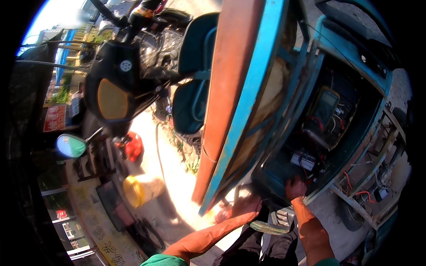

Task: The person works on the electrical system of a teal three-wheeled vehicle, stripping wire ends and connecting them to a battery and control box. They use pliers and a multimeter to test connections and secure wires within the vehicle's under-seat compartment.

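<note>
My right hand [295, 188] reaches over the near edge of a teal vehicle's open compartment [275, 173], fingers curled. What it grips, if anything, is hidden. Just beyond it sits a silver finned box [303, 160] with dark wires. Deeper inside, a multimeter [326, 105] with a grey display lies among red and white wires. My left hand [246, 205] is outside the compartment, below the lower end of the raised blue-edged panel [248, 106]. Its fingers are drawn together, and I cannot make out anything in them.
The raised panel, with its orange-brown face [226, 88], stands between the compartment and a black scooter [113, 88]. A yellow bucket [135, 190] and a red helmet-like object [132, 146] are on the left. Right of the compartment is a metal frame [368, 177] with a wheel [351, 215].
</note>
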`<act>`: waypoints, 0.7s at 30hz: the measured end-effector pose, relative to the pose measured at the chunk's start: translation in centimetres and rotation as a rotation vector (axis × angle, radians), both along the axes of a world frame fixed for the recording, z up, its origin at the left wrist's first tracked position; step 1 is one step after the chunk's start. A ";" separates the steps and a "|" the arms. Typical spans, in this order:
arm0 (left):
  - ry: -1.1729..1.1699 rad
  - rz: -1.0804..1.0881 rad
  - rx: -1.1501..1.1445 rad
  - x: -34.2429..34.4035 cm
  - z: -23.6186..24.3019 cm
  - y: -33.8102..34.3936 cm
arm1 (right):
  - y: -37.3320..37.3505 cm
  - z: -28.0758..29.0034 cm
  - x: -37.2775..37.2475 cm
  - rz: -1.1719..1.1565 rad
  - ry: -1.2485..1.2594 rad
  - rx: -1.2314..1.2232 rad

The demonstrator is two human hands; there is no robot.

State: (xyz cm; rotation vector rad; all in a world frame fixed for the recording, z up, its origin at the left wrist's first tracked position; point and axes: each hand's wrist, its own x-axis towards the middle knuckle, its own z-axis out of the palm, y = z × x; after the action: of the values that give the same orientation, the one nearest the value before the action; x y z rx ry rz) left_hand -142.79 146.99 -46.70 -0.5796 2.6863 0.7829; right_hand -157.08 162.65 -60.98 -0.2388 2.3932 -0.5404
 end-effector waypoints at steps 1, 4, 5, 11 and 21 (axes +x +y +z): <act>-0.004 0.005 -0.001 0.1 -0.1 0.0 | -0.1 0.0 0.0 0.004 -0.004 0.006; -0.007 0.013 0.000 0.3 -0.1 -0.1 | -0.2 0.0 0.1 0.014 -0.010 0.011; -0.007 0.016 0.001 0.4 0.0 -0.2 | -0.2 -0.2 0.3 0.014 -0.008 0.005; -0.032 -0.022 -0.009 0.2 -0.2 0.0 | 0.3 0.1 0.3 0.008 -0.047 -0.001; -0.239 0.130 0.045 -0.7 -0.2 0.6 | -0.5 1.2 -1.2 0.006 -0.146 0.035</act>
State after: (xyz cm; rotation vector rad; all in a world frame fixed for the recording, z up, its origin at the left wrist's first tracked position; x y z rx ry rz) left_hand -143.46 147.58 -46.88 -0.7901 2.4265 0.7529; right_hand -158.32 162.19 -59.76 -0.1838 2.2575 -0.4954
